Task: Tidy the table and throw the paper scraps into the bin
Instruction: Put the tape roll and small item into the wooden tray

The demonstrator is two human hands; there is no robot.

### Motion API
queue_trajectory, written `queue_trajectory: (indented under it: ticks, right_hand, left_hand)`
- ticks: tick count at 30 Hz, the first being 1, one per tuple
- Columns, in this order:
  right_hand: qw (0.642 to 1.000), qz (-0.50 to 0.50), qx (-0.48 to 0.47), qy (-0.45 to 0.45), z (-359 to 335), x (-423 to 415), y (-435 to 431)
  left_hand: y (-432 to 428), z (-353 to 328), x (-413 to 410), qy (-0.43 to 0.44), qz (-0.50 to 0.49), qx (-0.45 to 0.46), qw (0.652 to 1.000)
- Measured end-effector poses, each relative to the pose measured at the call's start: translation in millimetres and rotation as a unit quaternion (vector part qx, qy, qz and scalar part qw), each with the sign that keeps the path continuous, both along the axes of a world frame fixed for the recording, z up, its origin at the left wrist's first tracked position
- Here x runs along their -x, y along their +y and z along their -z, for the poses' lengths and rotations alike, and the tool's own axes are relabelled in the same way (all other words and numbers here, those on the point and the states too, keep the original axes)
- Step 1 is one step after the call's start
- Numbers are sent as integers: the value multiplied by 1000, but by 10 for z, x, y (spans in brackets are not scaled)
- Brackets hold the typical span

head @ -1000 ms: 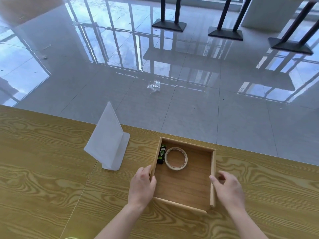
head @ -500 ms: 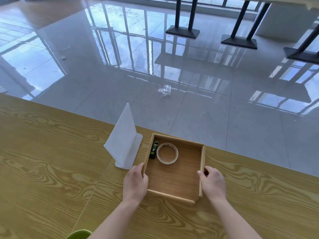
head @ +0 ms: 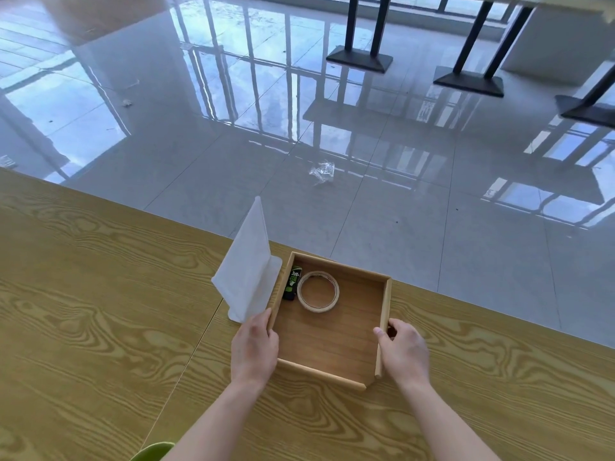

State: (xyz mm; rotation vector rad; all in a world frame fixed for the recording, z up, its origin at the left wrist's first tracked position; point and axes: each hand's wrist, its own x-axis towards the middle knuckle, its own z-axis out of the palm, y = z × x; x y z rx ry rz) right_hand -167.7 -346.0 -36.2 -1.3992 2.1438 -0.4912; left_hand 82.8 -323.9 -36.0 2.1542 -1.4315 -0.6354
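Though it's mostly cut off at the bottom edge, green thing (head: 153,450): rounded rim, low and left of all the fingers, no clue what it is.
table (head: 83,311): yellowish wood grain, under everything.
white stand (head: 248,277): upright, base right at the left fingertips (head: 261,319).
left hand (head: 254,347): fingers along the outside left wall of the tray (head: 332,341), thumb on the rim, gripping it.
tray: shallow wooden box, flat on the table, between both sets of fingers.
tube (head: 292,284): black-green, in the tray's far-left corner, just past the left fingertips.
tape roll (head: 317,291): lying flat beside the tube.
right hand (head: 402,356): thumb inside the right wall, fingers curled outside, pinching it.
plastic wrapper (head: 321,173): crumpled on the floor (head: 432,244), well beyond the fingers.
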Motion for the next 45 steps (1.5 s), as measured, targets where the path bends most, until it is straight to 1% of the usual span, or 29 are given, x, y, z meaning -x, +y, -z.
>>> queue_trajectory:
  ticks: [15,17,19,21,23,24,27,29,37,45]
  right_hand:
    - [1000,6,-15,-8,8,-31,78]
    - [1000,7,-17,-12,3,-35,72]
    - [1000,8,-21,-13,2,-38,70]
    - [1000,12,-21,-16,7,-46,67]
    - [999,18,-20,-22,9,-58,71]
    - [999,20,-19,-22,10,-61,72]
    - [999,23,-22,-24,6,-61,69]
    - [999,25,-22,-24,5,-58,64]
    - [999,29,-15,-17,20,-67,66]
    - [999,25,-14,-19,19,-63,67]
  left_hand:
    - [81,-51,-95,15,3,9,1000]
    - [105,-62,-130,33,-28,21,999]
    - [124,-67,-187,63,-94,37,993]
    - [117,-102,-265,101,-179,48,978]
    - [82,-139,-352,125,-223,61,965]
    - [57,-155,-390,121,-218,68,966]
    - [-21,-185,-451,43,-154,83,984]
    - [-61,-188,-459,12,-129,82,988]
    - [-101,-180,-500,-7,-119,83,989]
    - [-93,-191,-480,5,-109,80,991]
